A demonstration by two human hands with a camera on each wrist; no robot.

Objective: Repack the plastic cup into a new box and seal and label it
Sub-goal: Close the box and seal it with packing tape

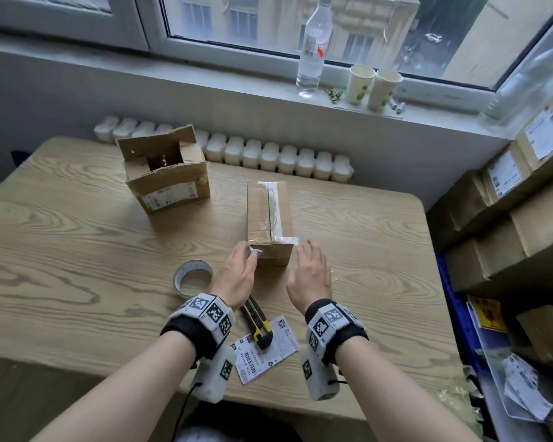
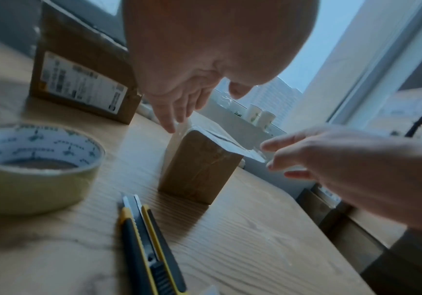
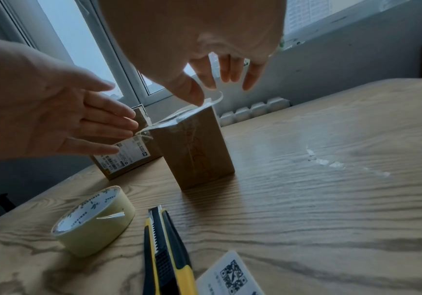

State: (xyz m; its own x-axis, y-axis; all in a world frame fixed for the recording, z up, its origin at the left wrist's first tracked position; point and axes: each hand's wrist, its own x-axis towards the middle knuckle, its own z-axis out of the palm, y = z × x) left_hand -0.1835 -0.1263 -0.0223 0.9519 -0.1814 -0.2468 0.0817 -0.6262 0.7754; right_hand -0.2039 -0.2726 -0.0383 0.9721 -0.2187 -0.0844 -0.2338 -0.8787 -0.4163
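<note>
The new brown box (image 1: 270, 218) lies closed in the middle of the table, clear tape running along its top seam. Loose tape ends stick out at both near top corners (image 2: 252, 153). My left hand (image 1: 241, 266) is at the near-left corner, its straight fingers (image 3: 108, 127) at the loose tape end there. My right hand (image 1: 312, 263) hovers at the near-right corner with fingers spread and the thumb (image 3: 192, 89) at the tape flap. Neither hand grips anything. No plastic cup is visible.
The old torn box (image 1: 166, 173) stands open at the back left. A tape roll (image 1: 193, 277), a yellow-black utility knife (image 1: 257, 323) and a printed label (image 1: 265, 349) lie near my wrists. Stacked cartons (image 1: 508, 218) line the right side.
</note>
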